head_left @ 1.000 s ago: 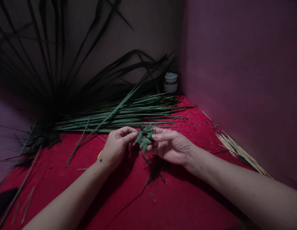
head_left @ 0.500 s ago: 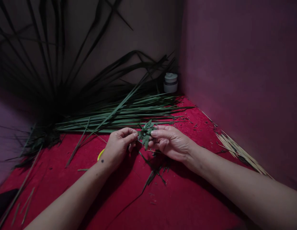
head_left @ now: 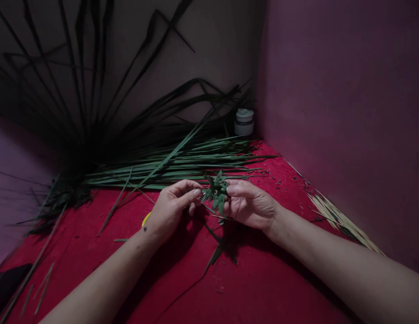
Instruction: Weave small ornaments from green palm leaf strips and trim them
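Between my hands is a small green rosette of folded leaf strips [head_left: 216, 192] with several pointed tips. My right hand [head_left: 248, 202] pinches it from the right with thumb and fingers. My left hand [head_left: 178, 201] is closed at the rosette's left side, thumb against forefinger. A tiny shiny spot shows at those fingertips, but what they hold is too small to make out. Below the hands, dark leaf scraps [head_left: 218, 252] lie on the red floor covering [head_left: 263, 279]. A yellow curved object [head_left: 146, 219] shows partly behind my left wrist.
Long green leaf blades [head_left: 169, 168] lie in a pile beyond my hands. A dark fan of palm leaves [head_left: 91, 126] leans on the back wall. A white lidded jar [head_left: 244, 122] stands in the corner. Pale thin sticks [head_left: 344, 222] lie along the right wall [head_left: 344, 112].
The rosette has turned slightly in my fingers and sits a little further right in view. The whole view has shifted slightly; both hands keep their pinch.
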`<state>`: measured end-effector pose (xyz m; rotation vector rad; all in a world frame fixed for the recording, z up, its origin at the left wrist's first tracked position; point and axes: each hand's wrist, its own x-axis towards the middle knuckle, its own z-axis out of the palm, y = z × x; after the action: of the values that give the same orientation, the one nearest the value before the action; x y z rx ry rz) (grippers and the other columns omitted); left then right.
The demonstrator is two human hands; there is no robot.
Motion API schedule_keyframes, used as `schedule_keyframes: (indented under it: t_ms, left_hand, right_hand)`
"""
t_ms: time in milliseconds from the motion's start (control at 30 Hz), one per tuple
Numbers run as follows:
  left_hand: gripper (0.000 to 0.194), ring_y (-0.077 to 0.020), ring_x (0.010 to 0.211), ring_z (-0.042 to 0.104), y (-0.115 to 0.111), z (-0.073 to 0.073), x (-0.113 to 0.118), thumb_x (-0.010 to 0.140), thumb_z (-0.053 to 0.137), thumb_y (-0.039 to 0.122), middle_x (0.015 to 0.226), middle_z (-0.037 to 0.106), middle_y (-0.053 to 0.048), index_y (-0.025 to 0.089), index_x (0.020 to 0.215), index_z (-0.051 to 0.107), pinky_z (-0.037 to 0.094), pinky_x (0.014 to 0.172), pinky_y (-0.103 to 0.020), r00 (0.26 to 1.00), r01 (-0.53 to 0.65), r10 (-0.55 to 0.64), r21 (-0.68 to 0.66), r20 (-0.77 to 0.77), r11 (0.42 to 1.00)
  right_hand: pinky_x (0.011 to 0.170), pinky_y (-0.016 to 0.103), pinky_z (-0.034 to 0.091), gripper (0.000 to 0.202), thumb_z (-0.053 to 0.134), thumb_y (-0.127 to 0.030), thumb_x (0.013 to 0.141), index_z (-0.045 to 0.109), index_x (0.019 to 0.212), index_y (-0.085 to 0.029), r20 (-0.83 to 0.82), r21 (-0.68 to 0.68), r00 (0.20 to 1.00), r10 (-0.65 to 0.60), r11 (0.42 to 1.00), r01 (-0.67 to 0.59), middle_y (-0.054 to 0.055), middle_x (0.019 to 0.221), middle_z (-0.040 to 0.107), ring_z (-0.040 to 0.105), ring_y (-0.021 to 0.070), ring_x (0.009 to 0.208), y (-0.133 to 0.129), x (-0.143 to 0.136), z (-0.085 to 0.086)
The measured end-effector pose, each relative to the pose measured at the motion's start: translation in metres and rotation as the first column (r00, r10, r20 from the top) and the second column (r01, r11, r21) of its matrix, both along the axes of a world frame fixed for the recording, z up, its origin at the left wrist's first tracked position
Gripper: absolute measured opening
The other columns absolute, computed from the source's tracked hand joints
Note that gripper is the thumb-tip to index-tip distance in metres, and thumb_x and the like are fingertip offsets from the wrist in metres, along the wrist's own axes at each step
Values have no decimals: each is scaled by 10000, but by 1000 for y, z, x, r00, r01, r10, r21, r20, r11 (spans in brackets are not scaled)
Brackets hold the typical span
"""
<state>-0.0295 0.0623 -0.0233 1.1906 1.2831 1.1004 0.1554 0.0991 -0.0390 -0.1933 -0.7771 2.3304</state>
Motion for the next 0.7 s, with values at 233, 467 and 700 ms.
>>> schedule_keyframes:
  t_ms: [233,467,700]
  left_hand:
    - [199,-187,920,600,-9,15,7,729,698,239,991,659,-46,219,927,703,477,806,-278,998,20,-8,223,-59,975]
    - [113,-158,882,591,-20,20,18,753,683,207,924,667,-24,228,851,734,457,794,-244,993,59,-83,265,82,962]
    - [108,-122,745,546,-29,25,25,815,625,250,800,651,-3,237,818,732,442,707,-239,979,46,-96,265,179,963]
  right_hand:
    - [632,229,512,246,682,-173,667,656,910,-138,-52,-50,998,36,998,-39,12,777,681,610,99,626,-3,5,0]
    - [626,250,514,263,701,-223,644,653,893,-152,-90,-44,992,84,995,-88,25,786,686,608,116,616,-13,2,1]
    - [600,227,523,310,683,-248,693,643,981,-138,-58,-67,990,126,989,-130,65,874,692,633,136,711,-18,-2,-1]
